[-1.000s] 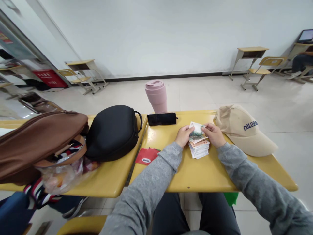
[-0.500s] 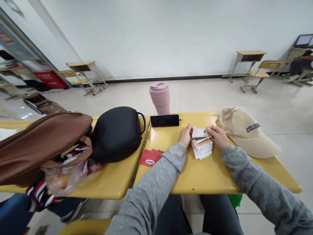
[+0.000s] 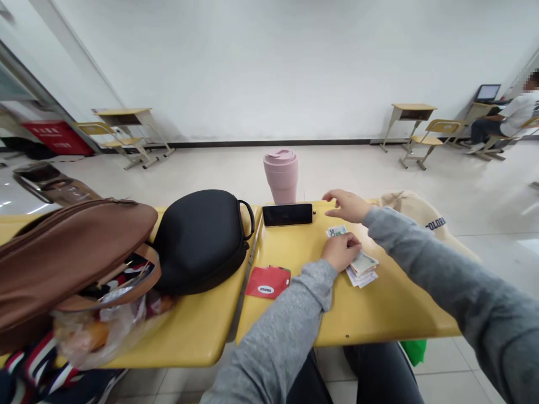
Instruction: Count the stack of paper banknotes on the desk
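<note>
My left hand (image 3: 342, 251) is closed over a stack of banknotes (image 3: 362, 267) on the yellow desk, thumb and fingers pinched at its far edge. One greenish banknote (image 3: 336, 230) pokes out beyond the knuckles; how far it runs beneath the hand is hidden. My right hand (image 3: 347, 206) hovers past the stack with nothing in it, index finger and thumb apart and pointing left. Just left of those fingers lies a dark phone (image 3: 287, 214) with a small plug at its right end. A red packet (image 3: 268, 281) with a white oval label lies left of my left forearm.
A pink lidded cup (image 3: 281, 175) stands behind the phone. A beige cap (image 3: 415, 212) is partly covered by my right sleeve. On the adjoining desk sit a black case (image 3: 202, 241), a brown bag (image 3: 76, 258) and a clear plastic bag of fruit (image 3: 101, 336). A seated person (image 3: 507, 120) is far right.
My right hand has let go of the banknotes and moved up and left, opening. My left hand has shifted over the stack. The view has turned slightly right.
</note>
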Demonstrator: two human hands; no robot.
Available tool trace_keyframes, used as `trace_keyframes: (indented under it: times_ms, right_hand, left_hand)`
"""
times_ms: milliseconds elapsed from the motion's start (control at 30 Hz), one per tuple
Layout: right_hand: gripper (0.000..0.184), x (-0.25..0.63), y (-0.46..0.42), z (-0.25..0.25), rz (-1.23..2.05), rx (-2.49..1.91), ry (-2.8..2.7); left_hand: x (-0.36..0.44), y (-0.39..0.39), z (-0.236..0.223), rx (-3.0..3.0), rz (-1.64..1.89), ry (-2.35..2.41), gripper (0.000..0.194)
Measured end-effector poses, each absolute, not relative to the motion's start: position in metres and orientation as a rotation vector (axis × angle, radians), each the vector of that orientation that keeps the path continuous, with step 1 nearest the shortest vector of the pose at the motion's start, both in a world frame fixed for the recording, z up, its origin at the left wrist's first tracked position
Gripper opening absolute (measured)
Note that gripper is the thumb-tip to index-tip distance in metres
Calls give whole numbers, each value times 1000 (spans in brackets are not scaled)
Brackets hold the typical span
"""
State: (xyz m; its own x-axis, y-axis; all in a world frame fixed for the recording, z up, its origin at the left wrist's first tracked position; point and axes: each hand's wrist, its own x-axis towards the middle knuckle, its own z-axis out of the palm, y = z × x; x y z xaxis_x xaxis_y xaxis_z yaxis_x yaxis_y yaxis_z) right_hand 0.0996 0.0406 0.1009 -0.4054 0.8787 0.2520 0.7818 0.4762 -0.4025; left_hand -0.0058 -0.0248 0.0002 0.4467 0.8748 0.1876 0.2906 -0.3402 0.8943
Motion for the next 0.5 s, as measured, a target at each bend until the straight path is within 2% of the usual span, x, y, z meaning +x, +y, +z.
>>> trace_keyframes:
  times_ms: [133, 233, 500]
  right_hand:
    - [65, 52, 70, 108, 276, -1445, -2639]
    - [70, 33, 79, 105, 183, -1566, -2784]
    - [47, 26, 88, 88, 3, -1656, -2764]
  left_hand:
    - [-7, -26, -1, 1916, 856, 1001, 17]
    - [-7, -27, -3, 1922, 862, 1012, 18]
    - [-9, -27, 3, 1970, 792, 1076, 23]
